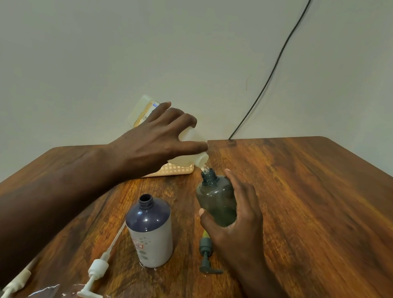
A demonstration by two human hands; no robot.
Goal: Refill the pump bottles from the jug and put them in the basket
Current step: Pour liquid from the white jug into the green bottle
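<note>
My left hand [158, 137] grips a translucent white jug [193, 137] and holds it tipped, its spout just above the open neck of a dark green bottle [217, 199]. A thin clear stream runs from the spout into that neck. My right hand [234, 220] is wrapped round the green bottle's body and holds it slightly tilted on the table. A navy and white bottle [149, 231] stands uncapped in front. The green pump head [207, 256] lies beside my right wrist. The white pump head [96, 271] with its long tube lies at the lower left. Behind my left hand a corner of the cream basket [176, 171] shows.
The wooden table [305, 209] runs out to the right and front. White spilled drops [47, 289] lie near the front left edge, next to another white pump [19, 278]. A black cable [271, 71] hangs down the wall behind the table.
</note>
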